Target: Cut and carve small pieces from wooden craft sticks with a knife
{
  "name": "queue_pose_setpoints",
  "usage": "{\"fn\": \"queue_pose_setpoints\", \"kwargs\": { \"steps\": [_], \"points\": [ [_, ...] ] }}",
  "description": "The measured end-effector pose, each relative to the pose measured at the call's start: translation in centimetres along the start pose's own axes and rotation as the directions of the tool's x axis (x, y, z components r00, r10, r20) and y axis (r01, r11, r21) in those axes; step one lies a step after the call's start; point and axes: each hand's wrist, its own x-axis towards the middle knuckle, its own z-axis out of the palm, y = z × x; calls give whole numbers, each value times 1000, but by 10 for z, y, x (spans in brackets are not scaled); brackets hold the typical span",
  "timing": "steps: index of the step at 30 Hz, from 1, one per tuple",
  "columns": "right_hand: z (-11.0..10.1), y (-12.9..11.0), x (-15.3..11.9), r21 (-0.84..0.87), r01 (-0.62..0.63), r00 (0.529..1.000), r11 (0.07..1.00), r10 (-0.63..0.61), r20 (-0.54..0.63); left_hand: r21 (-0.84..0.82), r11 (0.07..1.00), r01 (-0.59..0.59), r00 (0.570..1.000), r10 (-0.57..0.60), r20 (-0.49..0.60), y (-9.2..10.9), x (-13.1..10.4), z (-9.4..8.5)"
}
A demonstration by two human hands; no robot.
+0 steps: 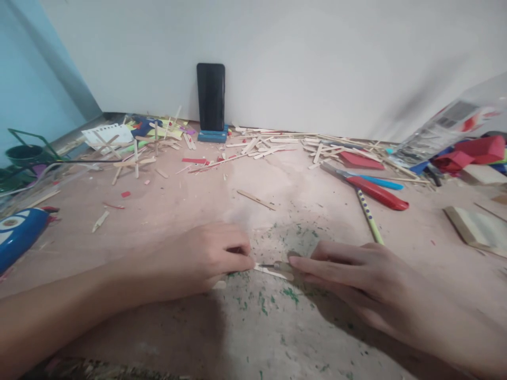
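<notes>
My left hand (216, 256) is closed, its thumb and fingers pressing a pale craft stick (277, 273) down on the table. One end of that stick shows to the right of the fingertips, and a pale tip peeks out below the palm. Between the fingers of my right hand (364, 272) is a small tool with a thin metal tip (268, 266). Its tip points left, along the stick and close to my left thumb. Most of the tool's handle is hidden by my fingers. Green shavings (291, 294) lie scattered under and around both hands.
Another craft stick (256, 200) lies just beyond my hands. At the right are a red-handled knife (376, 193), a dotted pencil (369, 216) and a wood block (475, 229). A phone (211, 97) stands against the wall among loose sticks. A blue tool (21, 235) is at left.
</notes>
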Motion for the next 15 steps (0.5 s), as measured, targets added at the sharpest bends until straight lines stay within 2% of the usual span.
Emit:
{"fn": "queue_pose_setpoints", "kwargs": {
  "steps": [6, 12, 15],
  "points": [
    [1, 4, -3, -10, -4, 1000, 1000, 4, -8, -25, 1000, -7, 1000, 6, -10, 0, 0, 1],
    [-8, -4, 5, -34, -34, 997, 999, 36, 68, -29, 1000, -5, 1000, 5, -3, -1, -2, 3],
    [-6, -3, 5, -14, -18, 999, 1000, 19, 39, -27, 1000, -6, 1000, 6, -9, -1, -1, 3]
  ]
}}
